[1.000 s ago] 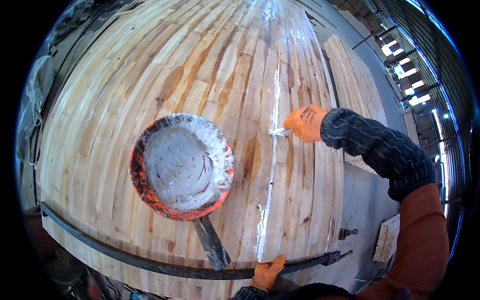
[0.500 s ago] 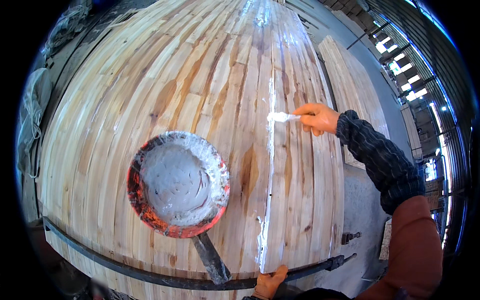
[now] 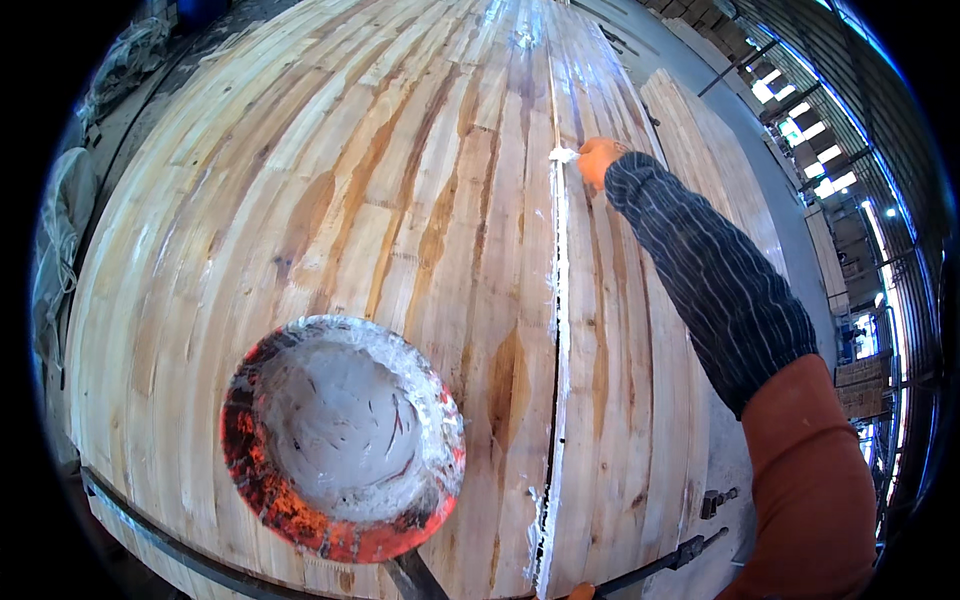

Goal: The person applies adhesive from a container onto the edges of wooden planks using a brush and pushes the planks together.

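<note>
While only the head view is available, it shows enough of the working surface. A wide panel of glued wooden strips (image 3: pixel 380 200) fills most of the frame, its edges bowed by the lens. A red bowl (image 3: pixel 343 437) caked with grey-white filler paste sits on the near part of the panel, left of a long seam (image 3: pixel 557 330) that runs away from the person; a judgement: it is parked there to stay within reach of the seam without covering it. White filler streaks follow that seam along most of its visible length.

Right hand (image 3: pixel 601 158): orange-gloved, at the far end of a fully extended arm in a dark striped sleeve (image 3: pixel 715 280) over a rust-coloured upper garment. The hand sits just beside the seam, fingers closed around a small white-smeared applicator (image 3: pixel 562 155) whose tip touches the seam line. Exactly what tool it is, too small to tell. The arm angles in from the lower right, the reach long, and the wrist turns inward toward the joint.

Left hand (image 3: pixel 580 592): only an orange sliver at the bottom edge, near a dark metal clamp bar (image 3: pixel 660 560) across the panel's near end. Whether it is spread or gripping cannot be told.

A second board stack (image 3: pixel 700 150) lies beyond the right arm.
</note>
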`<state>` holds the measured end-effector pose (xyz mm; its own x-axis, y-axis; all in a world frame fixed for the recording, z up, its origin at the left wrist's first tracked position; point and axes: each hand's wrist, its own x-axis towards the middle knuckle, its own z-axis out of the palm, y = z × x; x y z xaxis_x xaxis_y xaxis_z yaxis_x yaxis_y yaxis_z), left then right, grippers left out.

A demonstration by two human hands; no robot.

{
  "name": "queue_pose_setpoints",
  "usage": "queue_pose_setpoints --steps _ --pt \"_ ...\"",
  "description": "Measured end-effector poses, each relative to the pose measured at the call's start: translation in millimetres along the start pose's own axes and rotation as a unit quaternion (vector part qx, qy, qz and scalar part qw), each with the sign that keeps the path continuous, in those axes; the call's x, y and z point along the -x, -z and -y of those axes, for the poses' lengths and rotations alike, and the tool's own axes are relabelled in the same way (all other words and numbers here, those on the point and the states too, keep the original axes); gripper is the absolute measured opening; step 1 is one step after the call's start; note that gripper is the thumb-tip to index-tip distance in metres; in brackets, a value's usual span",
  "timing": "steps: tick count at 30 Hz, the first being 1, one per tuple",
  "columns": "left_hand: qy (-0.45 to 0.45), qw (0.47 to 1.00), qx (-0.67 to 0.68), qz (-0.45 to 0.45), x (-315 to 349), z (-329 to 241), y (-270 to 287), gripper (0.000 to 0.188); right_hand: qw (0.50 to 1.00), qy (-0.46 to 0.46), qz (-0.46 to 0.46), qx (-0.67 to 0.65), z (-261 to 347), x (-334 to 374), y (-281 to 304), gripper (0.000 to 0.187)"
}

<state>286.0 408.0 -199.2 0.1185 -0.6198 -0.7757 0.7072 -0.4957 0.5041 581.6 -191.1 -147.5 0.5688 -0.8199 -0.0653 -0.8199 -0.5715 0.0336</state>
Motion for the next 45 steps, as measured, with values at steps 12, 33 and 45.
queue_pose_setpoints --steps 12,33,45 --pt "-0.101 0.991 -0.09 0.014 -16.4 3.5 9.6 0.043 0.919 0.172 -0.094 0.341 28.7 -18.0 -6.0 0.021" --pt "-0.492 0.813 -0.308 -0.047 -32.8 81.5 4.8 0.038 0.831 0.297 0.197 0.427 45.9 92.1 54.6 0.046" --pt "-0.123 0.977 0.177 0.0 92.7 -66.6 77.9 0.046 0.835 -0.03 0.25 -0.49 -160.5 431.7 107.3 0.037"
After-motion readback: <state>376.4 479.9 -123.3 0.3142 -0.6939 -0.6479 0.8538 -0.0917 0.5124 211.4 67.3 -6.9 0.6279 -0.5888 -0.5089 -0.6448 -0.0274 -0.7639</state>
